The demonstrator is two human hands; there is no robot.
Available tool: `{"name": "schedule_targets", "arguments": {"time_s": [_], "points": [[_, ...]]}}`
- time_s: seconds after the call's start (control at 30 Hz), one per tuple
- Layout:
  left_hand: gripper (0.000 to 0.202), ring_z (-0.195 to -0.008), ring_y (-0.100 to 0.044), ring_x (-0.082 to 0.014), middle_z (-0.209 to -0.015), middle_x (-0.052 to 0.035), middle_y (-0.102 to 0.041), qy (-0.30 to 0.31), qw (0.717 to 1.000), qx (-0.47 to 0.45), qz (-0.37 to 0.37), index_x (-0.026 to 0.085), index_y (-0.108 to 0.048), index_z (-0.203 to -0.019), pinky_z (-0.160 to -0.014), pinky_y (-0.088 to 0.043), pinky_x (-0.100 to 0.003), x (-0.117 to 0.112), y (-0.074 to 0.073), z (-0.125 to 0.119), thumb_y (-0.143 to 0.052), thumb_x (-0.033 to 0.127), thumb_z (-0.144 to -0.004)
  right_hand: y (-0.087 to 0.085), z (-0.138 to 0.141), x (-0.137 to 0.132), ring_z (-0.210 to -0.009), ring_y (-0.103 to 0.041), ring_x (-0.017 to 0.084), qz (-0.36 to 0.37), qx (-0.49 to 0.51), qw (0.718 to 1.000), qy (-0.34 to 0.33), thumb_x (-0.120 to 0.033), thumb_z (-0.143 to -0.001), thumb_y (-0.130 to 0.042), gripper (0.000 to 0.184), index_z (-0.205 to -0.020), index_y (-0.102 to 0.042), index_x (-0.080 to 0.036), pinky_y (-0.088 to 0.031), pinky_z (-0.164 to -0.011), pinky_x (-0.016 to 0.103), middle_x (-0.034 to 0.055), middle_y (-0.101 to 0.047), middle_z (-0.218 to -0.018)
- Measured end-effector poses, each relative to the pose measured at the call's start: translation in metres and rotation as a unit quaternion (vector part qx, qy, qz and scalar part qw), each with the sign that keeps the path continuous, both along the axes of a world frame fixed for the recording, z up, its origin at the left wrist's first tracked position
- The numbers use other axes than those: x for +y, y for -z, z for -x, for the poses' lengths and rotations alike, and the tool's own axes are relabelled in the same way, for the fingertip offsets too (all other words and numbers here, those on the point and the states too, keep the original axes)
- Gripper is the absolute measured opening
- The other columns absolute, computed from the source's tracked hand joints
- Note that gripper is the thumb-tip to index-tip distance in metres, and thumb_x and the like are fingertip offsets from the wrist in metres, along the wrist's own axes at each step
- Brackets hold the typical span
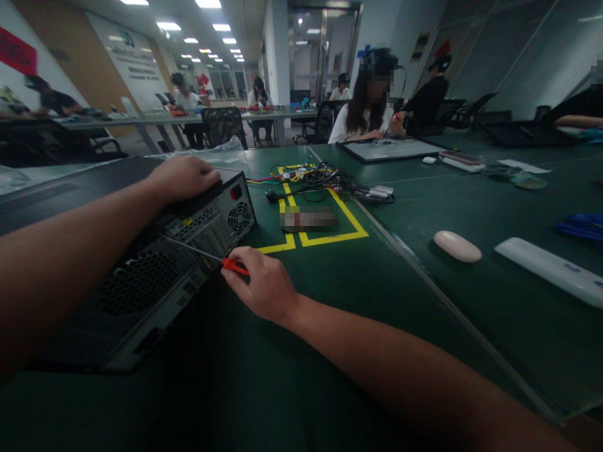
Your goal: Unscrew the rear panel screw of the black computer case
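A black desktop computer case lies on its side on the green table mat, its rear panel with fan grilles facing me. My left hand rests palm-down on the case's top far edge, fingers curled over it. My right hand grips a red-handled screwdriver in closed fingers. The thin metal shaft points left, and its tip touches the rear panel near the middle.
A tangle of cables lies inside a yellow taped square. To the right sit a pale mouse and a white keyboard. A person works across the table; others sit at desks behind.
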State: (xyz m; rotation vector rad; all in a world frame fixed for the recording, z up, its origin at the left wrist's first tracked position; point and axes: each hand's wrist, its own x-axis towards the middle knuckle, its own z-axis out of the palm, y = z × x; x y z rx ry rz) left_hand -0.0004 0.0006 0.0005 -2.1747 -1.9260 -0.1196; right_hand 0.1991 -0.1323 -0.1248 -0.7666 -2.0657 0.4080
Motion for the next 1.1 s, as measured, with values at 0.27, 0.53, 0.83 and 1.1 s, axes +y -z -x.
{"name": "schedule_targets", "arguments": {"time_s": [0.27, 0.53, 0.83, 1.1], "points": [[0.062, -0.078, -0.057, -0.0247, -0.088, -0.0138, -0.065, 0.008, 1.000, 0.007, 0.000, 0.014, -0.070, -0.103, -0.067, -0.039, -0.036, -0.0011, -0.0009, -0.0011, -0.028, 0.054, -0.083, -0.0006, -0.0004, 0.0001, -0.087, -0.062, 0.013, 0.000, -0.001, 1.000, 0.003, -0.037, -0.091, -0.045, 0.022, -0.105, -0.048, -0.020, -0.047, -0.078, 0.024, 0.0021, -0.063, -0.095], [0.062, -0.081, -0.057, -0.0259, -0.091, -0.0154, -0.066, -0.003, 1.000, 0.012, 0.008, 0.013, -0.069, -0.107, -0.070, -0.040, -0.037, 0.0000, -0.0006, -0.0008, -0.028, 0.054, -0.083, 0.0007, 0.0003, 0.0005, -0.089, -0.062, 0.014, 0.003, -0.004, 1.000, 0.003, -0.037, -0.091, -0.045, 0.023, -0.104, -0.048, -0.020, -0.047, -0.078, 0.025, 0.0022, -0.063, -0.095], [0.061, -0.078, -0.057, -0.0257, -0.086, -0.0141, -0.065, 0.008, 1.000, 0.013, 0.005, 0.013, -0.070, -0.100, -0.066, -0.039, -0.036, -0.0008, -0.0008, -0.0003, -0.027, 0.053, -0.084, 0.0006, -0.0001, 0.0001, -0.090, -0.063, 0.014, 0.011, 0.004, 1.000, -0.004, -0.036, -0.091, -0.045, 0.022, -0.105, -0.048, -0.020, -0.047, -0.079, 0.025, 0.0024, -0.063, -0.097], [0.063, -0.074, -0.056, -0.0244, -0.083, -0.0150, -0.064, 0.011, 1.000, 0.006, -0.003, 0.013, -0.071, -0.099, -0.064, -0.038, -0.036, 0.0016, 0.0009, 0.0017, -0.027, 0.055, -0.084, 0.0002, -0.0004, 0.0003, -0.088, -0.063, 0.013, 0.002, 0.003, 1.000, 0.000, -0.037, -0.091, -0.044, 0.022, -0.104, -0.048, -0.020, -0.047, -0.077, 0.024, 0.0015, -0.063, -0.094]]}}
